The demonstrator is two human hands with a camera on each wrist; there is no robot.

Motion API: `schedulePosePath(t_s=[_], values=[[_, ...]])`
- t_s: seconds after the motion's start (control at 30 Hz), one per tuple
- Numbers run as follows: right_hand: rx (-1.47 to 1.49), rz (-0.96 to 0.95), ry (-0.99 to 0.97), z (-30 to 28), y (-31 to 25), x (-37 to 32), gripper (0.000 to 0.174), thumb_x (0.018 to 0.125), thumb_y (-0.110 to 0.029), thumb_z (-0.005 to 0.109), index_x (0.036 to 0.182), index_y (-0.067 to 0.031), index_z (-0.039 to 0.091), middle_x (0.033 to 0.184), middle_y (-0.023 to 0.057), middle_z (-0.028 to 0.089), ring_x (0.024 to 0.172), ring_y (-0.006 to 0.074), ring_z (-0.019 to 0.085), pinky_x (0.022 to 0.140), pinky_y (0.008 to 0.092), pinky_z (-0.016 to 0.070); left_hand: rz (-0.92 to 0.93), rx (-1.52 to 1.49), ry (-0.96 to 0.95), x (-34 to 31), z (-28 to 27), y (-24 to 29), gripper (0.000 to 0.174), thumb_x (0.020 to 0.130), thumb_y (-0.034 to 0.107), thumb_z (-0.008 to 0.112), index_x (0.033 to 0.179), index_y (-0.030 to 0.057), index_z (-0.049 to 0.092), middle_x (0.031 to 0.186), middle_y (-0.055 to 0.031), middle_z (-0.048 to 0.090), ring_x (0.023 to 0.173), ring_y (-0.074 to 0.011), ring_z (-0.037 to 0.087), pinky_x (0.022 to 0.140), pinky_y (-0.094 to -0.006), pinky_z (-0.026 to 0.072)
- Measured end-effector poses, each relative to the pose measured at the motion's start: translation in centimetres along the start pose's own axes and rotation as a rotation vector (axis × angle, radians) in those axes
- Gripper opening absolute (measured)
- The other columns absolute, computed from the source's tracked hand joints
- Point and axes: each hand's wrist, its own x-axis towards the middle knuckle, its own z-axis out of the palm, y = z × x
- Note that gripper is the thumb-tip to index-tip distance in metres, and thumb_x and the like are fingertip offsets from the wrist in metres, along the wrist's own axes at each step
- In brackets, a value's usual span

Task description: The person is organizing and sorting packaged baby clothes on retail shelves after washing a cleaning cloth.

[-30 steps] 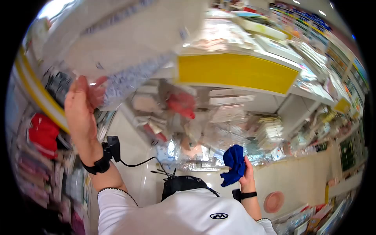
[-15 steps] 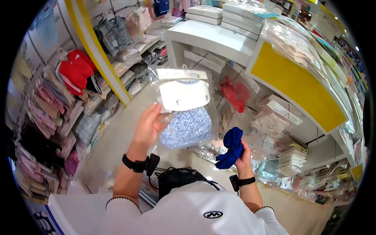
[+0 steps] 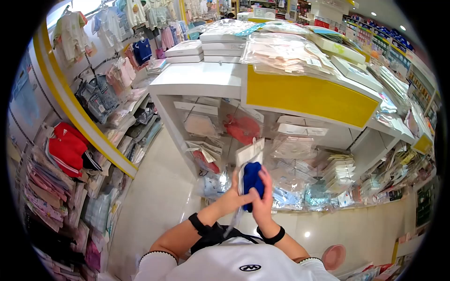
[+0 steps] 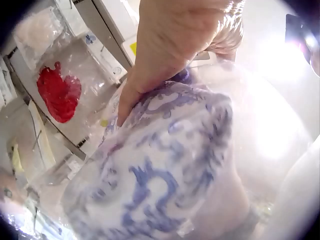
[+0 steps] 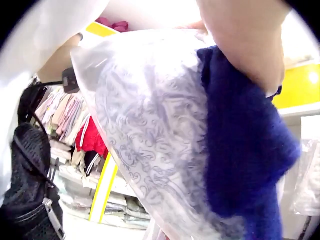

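In front of my body both hands are close together. My left hand [image 3: 230, 199] grips a clear packet [image 3: 251, 149] with a white header card. Blue-and-white patterned fabric [image 4: 150, 185] fills the packet and is seen large in the left wrist view. My right hand [image 3: 263, 199] holds a bunched dark blue cloth [image 3: 252, 180], its thumb across the front. The cloth [image 5: 245, 135] lies against the packet's face in the right wrist view, covering part of the pattern. The left fingers behind the packet are mostly hidden.
A white shelf unit with a yellow panel [image 3: 304, 93] stands ahead, bagged goods hanging inside, including a red item [image 3: 242, 129]. Clothes racks with a red jacket [image 3: 68, 147] line the left. A pink basin [image 3: 333, 257] sits on the floor [image 3: 154, 206].
The left hand has brought the packet down from high on the left to the middle, turning it edge-on. The right hand has raised the blue cloth against it.
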Motion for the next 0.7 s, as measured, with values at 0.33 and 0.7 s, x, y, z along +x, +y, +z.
schedulePosePath(t_s=[0.33,0.7], values=[[-0.185,0.142,0.268,-4.0,1.0,1.6,0.033,0.087,-0.013,0.047,0.119,-0.0033,0.048,0.128,0.0137,0.041,0.117,0.0263,0.039,0.098,0.0326,0.0291,-0.229,-0.403,-0.041,0.9,4.5,-1.8,0.046,0.095,0.032,0.034,0.131,0.0039,0.033,0.127,-0.0059,0.043,0.115,-0.0148,0.042,0.096,-0.0314,0.0318],[0.8,0.934,0.114,-4.6,8.2,-4.1,0.037,0.088,-0.016,0.048,0.124,-0.0064,0.045,0.112,0.0079,0.054,0.096,0.0148,0.054,0.08,0.0263,0.0445,-0.198,-0.665,0.08,1.5,5.2,-0.2,0.04,0.094,0.029,0.037,0.123,0.0023,0.041,0.118,-0.0078,0.052,0.11,-0.0197,0.048,0.094,-0.0343,0.0362]])
